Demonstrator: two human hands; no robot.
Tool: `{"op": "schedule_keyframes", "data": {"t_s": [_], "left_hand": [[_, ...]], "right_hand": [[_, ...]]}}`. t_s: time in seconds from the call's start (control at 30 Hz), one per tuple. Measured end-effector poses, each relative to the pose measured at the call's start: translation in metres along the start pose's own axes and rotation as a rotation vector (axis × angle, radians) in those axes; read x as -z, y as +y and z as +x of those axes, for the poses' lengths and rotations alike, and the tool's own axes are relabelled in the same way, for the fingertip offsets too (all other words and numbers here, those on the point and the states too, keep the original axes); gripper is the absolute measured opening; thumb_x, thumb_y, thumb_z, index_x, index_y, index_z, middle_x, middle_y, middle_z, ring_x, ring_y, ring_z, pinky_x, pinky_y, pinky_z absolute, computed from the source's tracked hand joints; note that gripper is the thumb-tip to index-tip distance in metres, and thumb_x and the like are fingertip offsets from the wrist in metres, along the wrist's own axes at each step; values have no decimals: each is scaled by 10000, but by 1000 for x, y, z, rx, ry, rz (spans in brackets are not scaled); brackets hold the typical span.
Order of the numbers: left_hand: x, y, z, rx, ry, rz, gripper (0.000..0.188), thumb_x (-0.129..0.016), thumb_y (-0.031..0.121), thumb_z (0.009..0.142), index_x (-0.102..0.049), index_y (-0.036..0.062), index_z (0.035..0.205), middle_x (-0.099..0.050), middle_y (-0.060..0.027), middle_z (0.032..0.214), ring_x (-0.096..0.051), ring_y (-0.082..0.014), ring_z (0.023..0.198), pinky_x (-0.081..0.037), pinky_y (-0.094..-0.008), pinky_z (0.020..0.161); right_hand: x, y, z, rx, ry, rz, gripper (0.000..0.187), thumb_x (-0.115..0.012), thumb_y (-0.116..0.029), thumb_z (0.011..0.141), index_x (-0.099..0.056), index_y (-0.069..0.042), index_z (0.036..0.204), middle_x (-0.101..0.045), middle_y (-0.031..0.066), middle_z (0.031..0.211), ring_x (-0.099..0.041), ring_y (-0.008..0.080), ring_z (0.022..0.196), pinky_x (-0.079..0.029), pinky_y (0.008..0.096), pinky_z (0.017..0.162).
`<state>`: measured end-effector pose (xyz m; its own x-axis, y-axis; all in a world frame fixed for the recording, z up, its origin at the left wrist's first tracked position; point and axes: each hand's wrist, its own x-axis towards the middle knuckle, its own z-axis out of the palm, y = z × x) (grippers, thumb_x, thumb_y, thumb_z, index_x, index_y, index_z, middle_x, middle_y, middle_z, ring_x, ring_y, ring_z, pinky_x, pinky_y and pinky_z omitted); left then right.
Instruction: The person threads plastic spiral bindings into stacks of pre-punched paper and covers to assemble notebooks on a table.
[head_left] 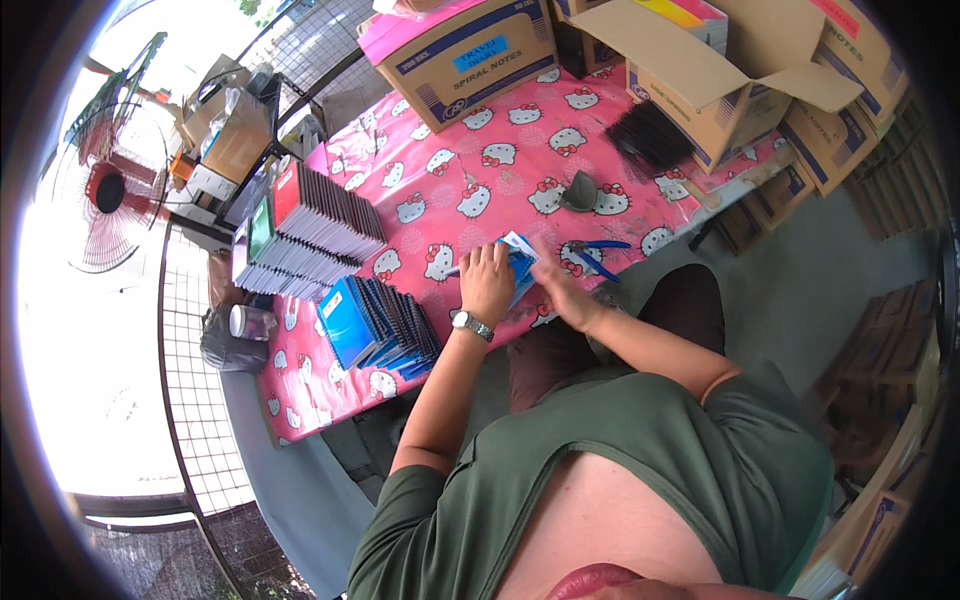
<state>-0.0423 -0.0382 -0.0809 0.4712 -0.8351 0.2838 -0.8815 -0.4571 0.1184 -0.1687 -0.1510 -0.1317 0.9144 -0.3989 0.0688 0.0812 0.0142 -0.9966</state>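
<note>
A small blue notebook with a white corner lies at the near edge of the pink table, between my two hands. My left hand is closed over its left side, fingers curled, a watch on the wrist. At its right edge, my right hand is smeared by motion, and its grip on the notebook does not show clearly. Just right of that hand rest blue-handled pliers. To the left, a leaning row of blue spiral notebooks sits near the table's front edge.
Tall stacks of spiral notebooks with red covers and green covers stand at the left. Black coil wires and a dark grey piece lie farther back. Cardboard boxes line the far side, an open carton at right.
</note>
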Motion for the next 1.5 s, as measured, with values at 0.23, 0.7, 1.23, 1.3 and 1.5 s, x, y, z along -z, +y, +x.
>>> {"op": "schedule_keyframes", "data": {"t_s": [0.23, 0.7, 1.23, 1.3, 1.5], "left_hand": [[-7, -16, -4, -94, 20, -155, 251, -565, 74, 861, -557, 63, 1112, -598, -128, 977, -564, -327, 986, -392, -468, 922], [-1, -13, 2, -112, 89, -302, 285, -566, 88, 870, -522, 36, 1147, -635, -146, 952, -599, -326, 952, -387, -472, 980], [10, -16, -8, -107, -10, -279, 261, -638, 127, 878, -541, 28, 1099, -651, -125, 1000, -607, -307, 996, -373, -481, 1033], [5, -15, -3, -138, 18, -301, 264, -638, 142, 888, -544, 34, 1110, -653, -121, 994, -608, -298, 1007, -346, -495, 1066], [7, -8, -18, -33, 162, 5, 277, -664, 206, 883, -578, 78, 1114, -589, -144, 1166, -446, -404, 1248, -297, -555, 1096]], "right_hand": [[31, -23, 27, 278, 15, -376, 264, -590, -212, 957, -674, -90, 1176, -689, 171, 1017, -663, 353, 929, -524, 410, 765], [39, -38, 52, 414, -128, -509, 181, -671, -39, 814, -722, -67, 985, -600, 90, 868, -632, 279, 848, -508, 374, 762], [35, -99, 72, -233, -578, -517, 379, -622, -259, 921, -516, -95, 1246, -612, 188, 1236, -636, 319, 1073, -509, 433, 875], [81, -33, 119, 40, -331, -656, 373, -620, -291, 899, -545, -84, 1200, -578, 196, 1300, -634, 300, 1091, -513, 427, 889], [147, 31, 130, 193, -158, -1198, 398, -751, -257, 779, -635, -79, 1116, -650, 177, 1201, -596, 298, 1150, -445, 381, 976]]}}
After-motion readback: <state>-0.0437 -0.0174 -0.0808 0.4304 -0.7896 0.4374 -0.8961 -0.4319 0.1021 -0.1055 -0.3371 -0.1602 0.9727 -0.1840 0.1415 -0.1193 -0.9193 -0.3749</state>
